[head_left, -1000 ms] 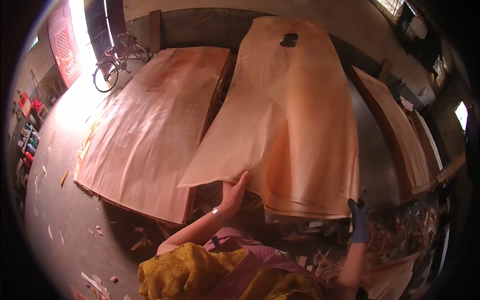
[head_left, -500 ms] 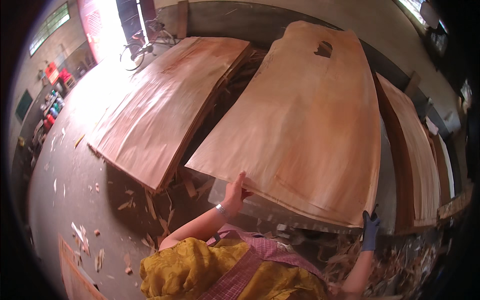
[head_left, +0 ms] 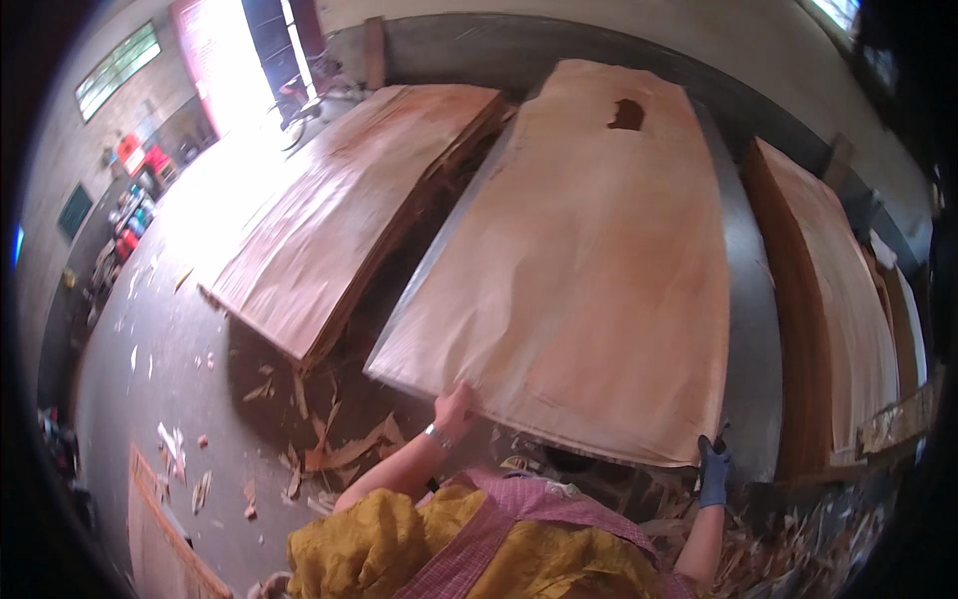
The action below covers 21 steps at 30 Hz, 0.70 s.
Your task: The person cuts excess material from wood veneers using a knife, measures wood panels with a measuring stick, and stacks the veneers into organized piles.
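A large, thin wood veneer sheet spreads over a grey metal-topped table. Near its far end is a ragged dark hole. My left hand, bare with a silver band at the wrist, grips the sheet's near edge left of its middle; the fingers underneath are hidden. At the near right corner, my right hand in a blue-grey glove pinches the veneer. Gentle ripples run along the sheet, and a strip of grey tabletop shows along its right side.
To the left lies a stack of veneer sheets; a taller stack stands on the right. Wood scraps litter the floor, with a heap of shavings at the lower right. A bicycle stands near the bright doorway.
The veneer sheet has come down flatter onto the table and shifted left, baring more tabletop on the right. Both hands have moved slightly left, still holding its near edge.
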Tool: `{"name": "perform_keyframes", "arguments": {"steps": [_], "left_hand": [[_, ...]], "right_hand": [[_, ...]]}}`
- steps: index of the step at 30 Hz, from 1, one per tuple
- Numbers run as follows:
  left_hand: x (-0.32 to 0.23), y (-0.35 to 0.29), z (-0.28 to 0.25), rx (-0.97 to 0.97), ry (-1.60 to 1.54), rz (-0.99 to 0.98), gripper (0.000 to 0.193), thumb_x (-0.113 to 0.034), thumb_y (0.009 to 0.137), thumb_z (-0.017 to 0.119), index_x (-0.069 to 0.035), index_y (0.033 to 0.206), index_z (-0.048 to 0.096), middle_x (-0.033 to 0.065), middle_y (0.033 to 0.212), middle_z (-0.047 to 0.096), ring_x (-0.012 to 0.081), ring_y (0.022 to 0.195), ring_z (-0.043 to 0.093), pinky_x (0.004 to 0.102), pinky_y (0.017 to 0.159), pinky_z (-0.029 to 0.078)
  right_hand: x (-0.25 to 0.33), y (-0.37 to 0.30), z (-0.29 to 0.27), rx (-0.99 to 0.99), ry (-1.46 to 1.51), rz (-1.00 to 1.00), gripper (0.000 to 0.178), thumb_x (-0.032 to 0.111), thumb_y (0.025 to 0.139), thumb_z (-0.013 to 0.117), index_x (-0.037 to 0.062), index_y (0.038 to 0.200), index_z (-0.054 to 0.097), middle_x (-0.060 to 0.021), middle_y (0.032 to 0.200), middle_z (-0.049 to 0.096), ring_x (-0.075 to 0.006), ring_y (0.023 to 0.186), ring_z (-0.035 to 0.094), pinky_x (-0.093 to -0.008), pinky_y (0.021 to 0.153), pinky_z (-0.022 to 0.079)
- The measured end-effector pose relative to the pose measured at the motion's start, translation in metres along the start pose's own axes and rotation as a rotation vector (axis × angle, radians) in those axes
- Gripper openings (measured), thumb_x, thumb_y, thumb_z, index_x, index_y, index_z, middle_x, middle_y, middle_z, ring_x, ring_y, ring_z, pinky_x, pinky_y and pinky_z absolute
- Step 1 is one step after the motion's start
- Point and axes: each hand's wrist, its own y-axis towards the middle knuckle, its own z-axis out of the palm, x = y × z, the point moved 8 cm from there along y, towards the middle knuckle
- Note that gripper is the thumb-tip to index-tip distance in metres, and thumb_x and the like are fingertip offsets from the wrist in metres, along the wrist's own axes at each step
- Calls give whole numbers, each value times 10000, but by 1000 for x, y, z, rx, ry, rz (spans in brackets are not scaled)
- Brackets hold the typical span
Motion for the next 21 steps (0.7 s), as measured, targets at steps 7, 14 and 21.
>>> {"name": "perform_keyframes", "arguments": {"steps": [7, 14, 21], "left_hand": [[60, 23, 16, -46, -57, -21, 155, -179, 901, 643, -80, 830, 548, 15, 713, 573, 141, 577, 570, 282, 466, 448], [96, 3, 61, -246, 65, -141, 258, -263, 855, 704, -68, 857, 536, 42, 727, 568, 156, 558, 542, 304, 458, 444], [137, -9, 80, -224, 1, 3, 260, -264, 849, 712, -80, 835, 529, 27, 683, 516, 153, 533, 500, 296, 428, 425]], "right_hand": [[-41, 26, -27, -17, 134, 11, 412, 258, 785, 767, -30, 1050, 639, -27, 957, 627, -165, 860, 542, -303, 783, 451], [-87, 65, -62, -4, 259, 177, 582, 391, 800, 747, -17, 1188, 599, -87, 1077, 633, -233, 802, 576, -354, 698, 477], [-140, 54, -71, -302, -17, -201, 403, 357, 898, 654, -26, 1024, 640, -145, 973, 657, -281, 857, 598, -392, 772, 474]]}}
